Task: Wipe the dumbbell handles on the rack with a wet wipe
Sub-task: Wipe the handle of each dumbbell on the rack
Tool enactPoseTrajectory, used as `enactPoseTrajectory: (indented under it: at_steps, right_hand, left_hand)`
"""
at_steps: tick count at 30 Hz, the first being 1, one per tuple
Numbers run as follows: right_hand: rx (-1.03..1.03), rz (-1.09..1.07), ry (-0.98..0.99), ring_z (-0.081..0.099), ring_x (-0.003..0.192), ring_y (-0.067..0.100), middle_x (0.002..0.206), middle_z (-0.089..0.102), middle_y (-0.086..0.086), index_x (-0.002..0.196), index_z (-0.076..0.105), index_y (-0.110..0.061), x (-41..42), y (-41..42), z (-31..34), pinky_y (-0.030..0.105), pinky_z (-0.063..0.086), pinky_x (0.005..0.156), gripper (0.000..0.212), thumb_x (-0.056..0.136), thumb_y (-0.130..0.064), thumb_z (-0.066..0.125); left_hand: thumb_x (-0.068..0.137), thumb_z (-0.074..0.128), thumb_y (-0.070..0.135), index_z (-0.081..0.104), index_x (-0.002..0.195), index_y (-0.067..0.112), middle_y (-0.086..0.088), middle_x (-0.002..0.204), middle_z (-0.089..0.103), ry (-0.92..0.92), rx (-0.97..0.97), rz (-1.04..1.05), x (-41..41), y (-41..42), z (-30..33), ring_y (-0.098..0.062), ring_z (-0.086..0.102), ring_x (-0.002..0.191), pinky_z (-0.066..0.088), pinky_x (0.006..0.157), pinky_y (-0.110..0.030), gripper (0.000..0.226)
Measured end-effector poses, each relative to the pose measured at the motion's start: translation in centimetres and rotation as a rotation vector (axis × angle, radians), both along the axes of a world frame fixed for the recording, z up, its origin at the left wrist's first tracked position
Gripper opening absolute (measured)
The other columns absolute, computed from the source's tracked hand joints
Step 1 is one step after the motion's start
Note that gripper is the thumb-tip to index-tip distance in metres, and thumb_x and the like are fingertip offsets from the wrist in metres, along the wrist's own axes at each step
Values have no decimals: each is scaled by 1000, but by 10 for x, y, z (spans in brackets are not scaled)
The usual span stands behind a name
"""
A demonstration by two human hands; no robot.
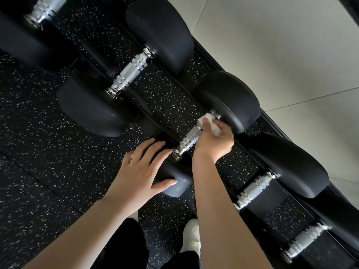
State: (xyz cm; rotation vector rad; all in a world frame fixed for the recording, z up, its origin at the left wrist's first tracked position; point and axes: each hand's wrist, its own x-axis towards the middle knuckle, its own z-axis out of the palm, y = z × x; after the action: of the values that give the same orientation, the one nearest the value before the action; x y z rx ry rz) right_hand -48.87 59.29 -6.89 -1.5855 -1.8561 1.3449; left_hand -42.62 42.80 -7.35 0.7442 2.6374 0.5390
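Note:
Black dumbbells with knurled chrome handles lie in a row on a dark rack. My right hand (214, 141) grips a crumpled white wet wipe (210, 123) and holds it against the far end of the middle dumbbell's chrome handle (191, 136), close to its far head (233, 102). My left hand (144, 169) rests with straight fingers on that dumbbell's near black head (175, 186), thumb along its front face. Most of the wipe is hidden under my fingers.
Another dumbbell handle (129, 72) lies up-left, one at the top left (47, 7), and two more at the right (254, 188) (307, 240). Speckled black rubber floor (38, 133) lies below the rack. Pale tiles (291, 55) fill the upper right. My white shoe (192, 237) shows at the bottom.

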Motion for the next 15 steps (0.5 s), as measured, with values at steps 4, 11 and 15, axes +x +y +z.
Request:
enactPoseTrajectory:
  at_steps: [4, 11, 15]
  right_hand:
    - [-32, 107, -30, 60, 94, 18, 105, 64, 6, 68, 58, -29, 12, -3, 1, 3, 43, 53, 26, 74, -15, 79]
    - [-83, 348, -184, 59, 77, 3, 91, 66, 0, 73, 62, -21, 28, 8, 5, 15, 50, 66, 17, 75, -15, 78]
    - [-161, 484, -273, 53, 67, -4, 77, 62, -6, 78, 66, -17, 49, 5, 2, 4, 42, 51, 15, 72, -20, 80]
  left_hand:
    - [83, 37, 64, 46, 134, 23, 2, 140, 46, 0, 1, 0, 0, 0, 3, -23, 39, 134, 46, 90, -46, 66]
    - [82, 38, 64, 47, 134, 22, 2, 140, 46, 10, 10, 11, 0, 1, 3, -23, 38, 134, 47, 90, -46, 67]
    - [82, 37, 64, 44, 134, 23, 2, 141, 45, 7, 14, 15, 1, 2, 2, -23, 37, 134, 47, 90, -47, 67]
